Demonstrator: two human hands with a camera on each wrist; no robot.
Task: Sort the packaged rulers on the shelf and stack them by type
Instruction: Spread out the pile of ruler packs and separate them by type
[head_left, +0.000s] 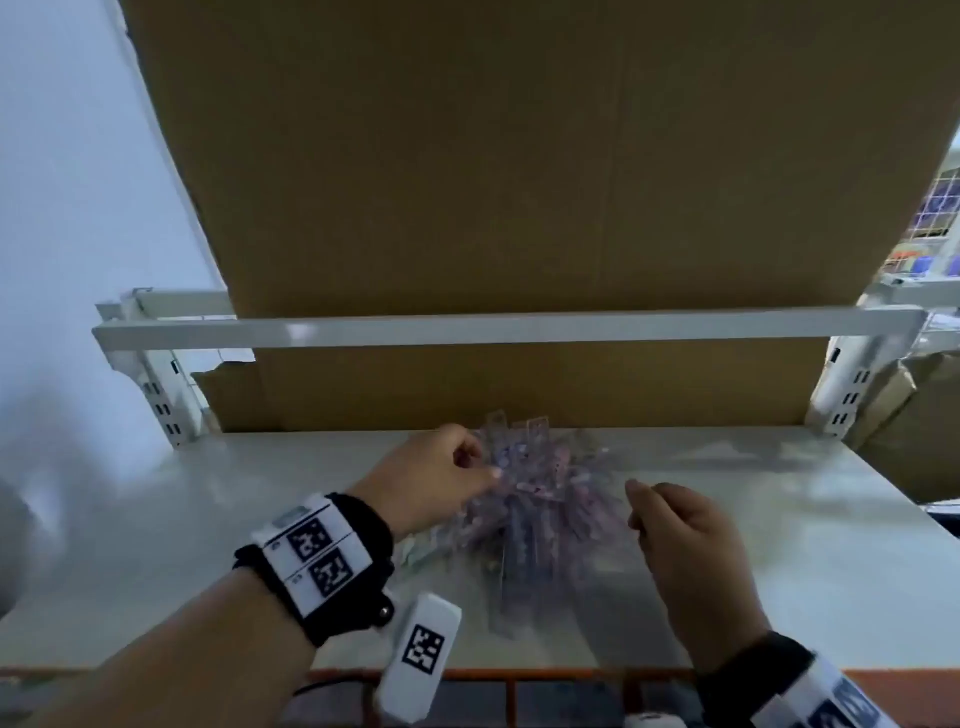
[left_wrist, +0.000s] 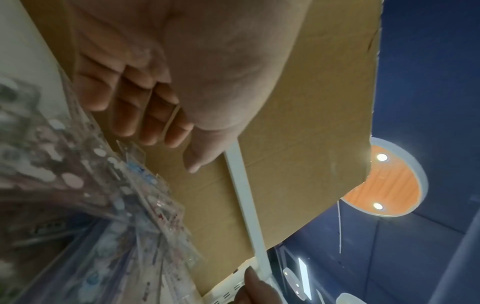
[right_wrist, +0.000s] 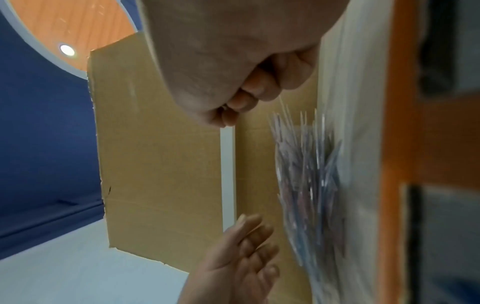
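At the far left we see the pale wall (head_left: 78, 208), and next to it the white upright bracket (head_left: 161, 395) that carries the metal rail (head_left: 498, 325) across the unit. Our left hand (head_left: 436, 483) comes in over the white shelf (head_left: 208, 519), its fingers loosely bent and its fingertips just at the left edge of the heap — from the left wrist view they hang relaxed and hold nothing, and we cannot tell whether they actually touch a packet. In the middle lies the pile of packaged rulers (head_left: 535, 499), a jumbled fan of clear sleeves printed pink and blue, resting on the shelf close to the brown cardboard sheet (head_left: 519, 182) that stands behind it. To its right our right hand (head_left: 685, 540) hovers just beside the pile, fingers curled in toward the palm — nothing is caught in them. Further right, another bracket (head_left: 847, 395) and a cardboard box (head_left: 909, 415).
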